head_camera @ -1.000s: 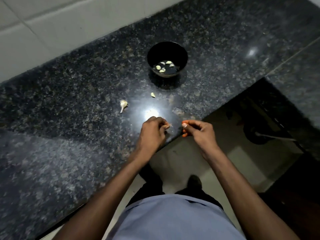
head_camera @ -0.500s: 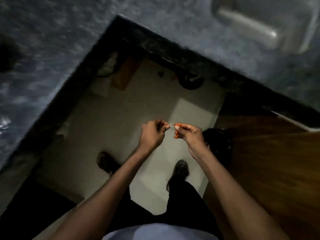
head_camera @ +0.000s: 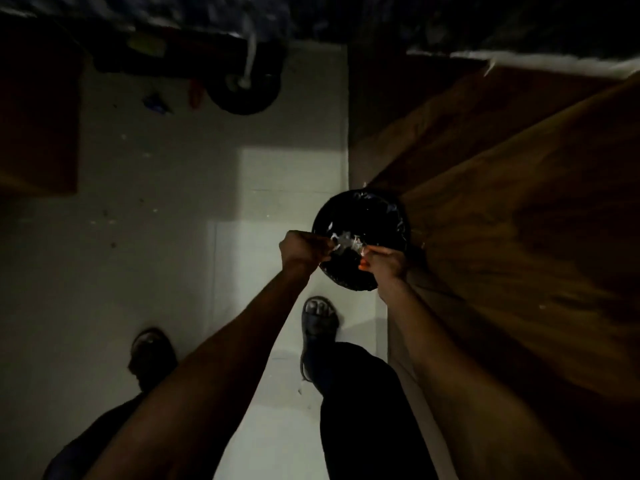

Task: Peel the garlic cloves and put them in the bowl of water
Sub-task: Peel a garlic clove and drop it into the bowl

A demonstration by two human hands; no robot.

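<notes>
My left hand (head_camera: 300, 250) and my right hand (head_camera: 383, 263) are held close together over a black lined bin (head_camera: 375, 216) on the floor. Curled fingers of the left hand hold a small pale garlic clove (head_camera: 335, 250). Facing them, the right hand's fingertips, with orange nails, pinch at its papery skin (head_camera: 360, 251). Pale flecks of peel lie inside the bin under the hands. The bowl of water is out of view.
The dark granite counter edge (head_camera: 346, 19) runs along the top. A brown wooden cabinet front (head_camera: 502, 220) fills the right side, beside the bin. My two sandalled feet (head_camera: 318, 320) stand on pale floor tiles (head_camera: 173, 237). A dark round object (head_camera: 246, 95) sits under the counter.
My view has swung down from the counter and bowl to the floor. Both hands, still pinching the clove, have moved over the black bin.
</notes>
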